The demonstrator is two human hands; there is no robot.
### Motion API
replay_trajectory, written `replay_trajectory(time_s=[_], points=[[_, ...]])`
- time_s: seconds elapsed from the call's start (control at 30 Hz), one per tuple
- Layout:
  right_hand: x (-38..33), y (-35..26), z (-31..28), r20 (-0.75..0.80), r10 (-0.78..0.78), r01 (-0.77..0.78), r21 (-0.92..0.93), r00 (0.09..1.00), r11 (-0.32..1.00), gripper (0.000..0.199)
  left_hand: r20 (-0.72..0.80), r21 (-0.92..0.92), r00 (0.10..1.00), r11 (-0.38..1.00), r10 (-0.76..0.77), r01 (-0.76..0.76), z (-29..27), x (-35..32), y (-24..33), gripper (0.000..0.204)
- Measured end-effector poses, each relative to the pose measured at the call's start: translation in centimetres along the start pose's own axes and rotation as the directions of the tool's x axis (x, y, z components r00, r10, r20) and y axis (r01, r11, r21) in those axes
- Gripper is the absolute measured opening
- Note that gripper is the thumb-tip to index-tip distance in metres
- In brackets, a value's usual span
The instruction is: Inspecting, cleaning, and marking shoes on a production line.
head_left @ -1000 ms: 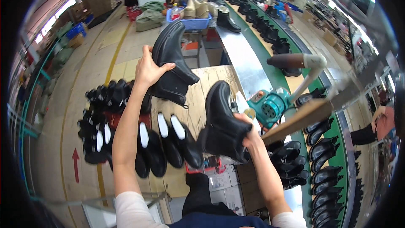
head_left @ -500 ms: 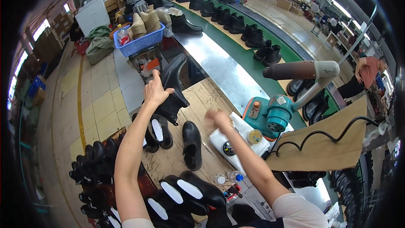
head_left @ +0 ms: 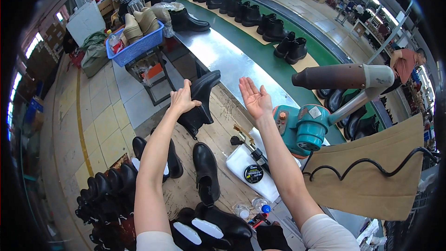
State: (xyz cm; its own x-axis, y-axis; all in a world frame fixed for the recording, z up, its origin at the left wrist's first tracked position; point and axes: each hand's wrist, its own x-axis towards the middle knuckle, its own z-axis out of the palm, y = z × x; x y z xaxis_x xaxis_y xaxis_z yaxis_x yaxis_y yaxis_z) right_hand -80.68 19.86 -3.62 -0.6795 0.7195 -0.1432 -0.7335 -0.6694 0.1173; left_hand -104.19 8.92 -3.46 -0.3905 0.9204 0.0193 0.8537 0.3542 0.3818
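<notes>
My left hand (head_left: 182, 98) grips a black ankle boot (head_left: 204, 88) by its side, holding it tilted above the wooden bench top (head_left: 186, 195), toe pointing up and to the right. My right hand (head_left: 256, 100) is raised beside it, palm up and fingers stretched out, with nothing in it. A second black boot (head_left: 205, 167) lies on the bench between my forearms. Close to my right forearm, a white cloth (head_left: 237, 165) carries a round black tin (head_left: 253, 174) and a torch-like metal tool (head_left: 251, 146).
A teal machine (head_left: 311, 132) with a brown barrel (head_left: 320, 78) stands at the right, by a cardboard sheet (head_left: 367, 172). Beyond runs a green conveyor (head_left: 260, 51) with rows of black boots. A blue basket (head_left: 134, 51) holds beige shoe lasts. Small bottles (head_left: 261, 204) stand near me.
My right hand has lifted from over the white cloth and turned palm up, fingers spread. My left hand has carried the boot to the right and tilted its toe further rightward. The view has shifted.
</notes>
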Motion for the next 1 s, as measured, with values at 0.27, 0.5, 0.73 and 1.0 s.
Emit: replay_trajectory(time_s=[0.27, 0.5, 0.73, 1.0], points=[[1.6, -0.2, -2.5, -0.111, -0.033, 0.003, -0.265, 0.993, 0.964, 0.049, 0.185, -0.123, 0.981, 0.992, 0.054, -0.031, 6.0, 4.4, 0.2, 0.077], [3.9, 0.3, -8.0, 0.481, -0.185, 0.116, -0.531, 0.857, -0.839, 0.063, 0.104, -0.031, 0.994, 0.999, -0.036, 0.040, 10.0, 3.5, 2.3, 0.099], [5.4, 2.2, -7.4, 0.409, 0.168, 0.231, -0.109, 0.897, -0.967, 0.070, 0.037, -0.048, 0.998, 0.998, -0.044, 0.046, 9.3, 2.3, 1.4, 0.099], [5.4, 3.6, -8.6, 0.297, 0.275, 0.300, -0.039, 0.914, -0.953, 0.078, 0.028, 0.023, 0.977, 0.977, -0.212, 0.212, 9.2, 1.1, 1.2, 0.092]])
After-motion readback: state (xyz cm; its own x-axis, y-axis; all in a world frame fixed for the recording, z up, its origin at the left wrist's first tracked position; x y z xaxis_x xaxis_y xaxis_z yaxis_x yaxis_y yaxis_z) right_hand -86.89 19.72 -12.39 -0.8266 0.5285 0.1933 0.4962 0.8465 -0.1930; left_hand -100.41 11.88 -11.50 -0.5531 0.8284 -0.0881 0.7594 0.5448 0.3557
